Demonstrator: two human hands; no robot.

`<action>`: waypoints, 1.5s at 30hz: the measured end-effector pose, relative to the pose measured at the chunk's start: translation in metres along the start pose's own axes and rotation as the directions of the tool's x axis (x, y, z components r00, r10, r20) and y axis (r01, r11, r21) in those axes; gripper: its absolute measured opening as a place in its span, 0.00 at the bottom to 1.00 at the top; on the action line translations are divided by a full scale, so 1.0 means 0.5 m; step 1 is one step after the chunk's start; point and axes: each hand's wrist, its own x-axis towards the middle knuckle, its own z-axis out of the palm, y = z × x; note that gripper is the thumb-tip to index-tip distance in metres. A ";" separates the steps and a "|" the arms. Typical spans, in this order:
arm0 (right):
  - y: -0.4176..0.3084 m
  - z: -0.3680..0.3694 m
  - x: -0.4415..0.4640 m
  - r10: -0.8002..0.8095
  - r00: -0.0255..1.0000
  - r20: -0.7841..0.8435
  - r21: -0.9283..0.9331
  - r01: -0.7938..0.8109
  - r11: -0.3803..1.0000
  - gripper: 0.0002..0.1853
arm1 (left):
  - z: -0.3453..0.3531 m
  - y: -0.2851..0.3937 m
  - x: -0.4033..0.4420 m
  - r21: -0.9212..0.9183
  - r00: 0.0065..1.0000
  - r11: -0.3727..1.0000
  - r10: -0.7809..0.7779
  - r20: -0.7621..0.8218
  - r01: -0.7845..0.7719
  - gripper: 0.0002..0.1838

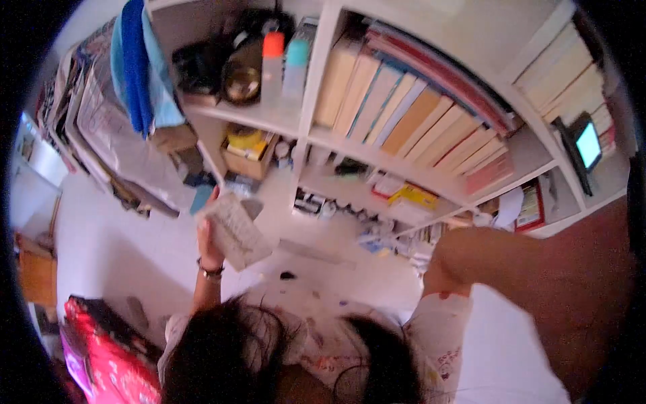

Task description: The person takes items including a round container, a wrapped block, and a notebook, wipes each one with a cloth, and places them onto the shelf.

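Observation:
My left hand (pixel 210 237) grips the left edge of a pale rectangular book (pixel 237 232), its fingers wrapped behind it. Faint grey markings cover the side facing me; they are too blurred to read. A dark bracelet circles the left wrist. The book is held up and tilted above the pale floor, apart from the shelves. My right arm (pixel 531 283) is bent close to the camera at the right, with the elbow toward the middle. Its hand lies outside the picture.
A white shelf unit (pixel 317 74) holds a row of books (pixel 410 114), bottles with orange (pixel 273 44) and teal (pixel 297 52) caps, and a cardboard box (pixel 249 158). Clothes (pixel 121 128) and a blue towel (pixel 132 67) hang left. A lit screen (pixel 588 146) stands right; red fabric (pixel 114 357) lies lower left.

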 end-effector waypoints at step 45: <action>0.037 0.232 -0.103 0.260 0.888 -0.379 -0.019 -0.289 0.957 0.11 | 0.062 -0.044 0.007 0.060 0.964 0.981 -0.192 0.184 0.184 0.46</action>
